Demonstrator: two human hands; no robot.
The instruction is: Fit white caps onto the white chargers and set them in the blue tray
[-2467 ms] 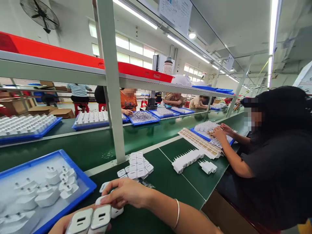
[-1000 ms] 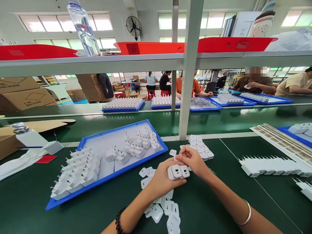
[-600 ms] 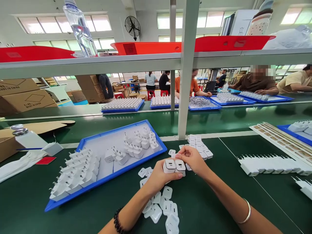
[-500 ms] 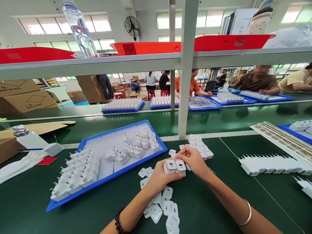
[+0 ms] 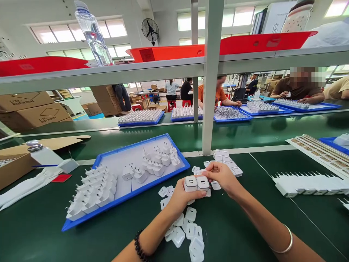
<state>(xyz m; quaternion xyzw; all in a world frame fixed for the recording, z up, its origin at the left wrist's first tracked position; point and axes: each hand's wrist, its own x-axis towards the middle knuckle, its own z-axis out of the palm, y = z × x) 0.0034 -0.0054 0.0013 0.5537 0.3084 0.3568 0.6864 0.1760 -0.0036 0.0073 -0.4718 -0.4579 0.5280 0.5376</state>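
My left hand [image 5: 182,194] is closed around two white charger blocks [image 5: 196,183] held side by side, their port faces toward me. Just beyond the blocks, my right hand [image 5: 222,176] has thumb and fingers pinched together. A white piece shows at its fingertips, but I cannot tell whether it is gripped or lies behind. Below my left wrist, loose white cover plates [image 5: 178,236] are scattered on the green table. Another cover plate [image 5: 216,185] lies under my right hand. Past my right hand stand white blocks [image 5: 227,162] in close rows.
To the left, a blue-rimmed tray [image 5: 127,198] holds white plug chargers. More plug chargers [image 5: 311,183] lie in a row at right. A metal post [image 5: 209,109] rises behind my hands to a shelf with red trays [image 5: 169,54]. Co-workers sit across the line.
My right hand's fingertips have drawn slightly back from the blocks, uncovering a cover plate beneath. My left hand keeps the two blocks. The view has shifted slightly.
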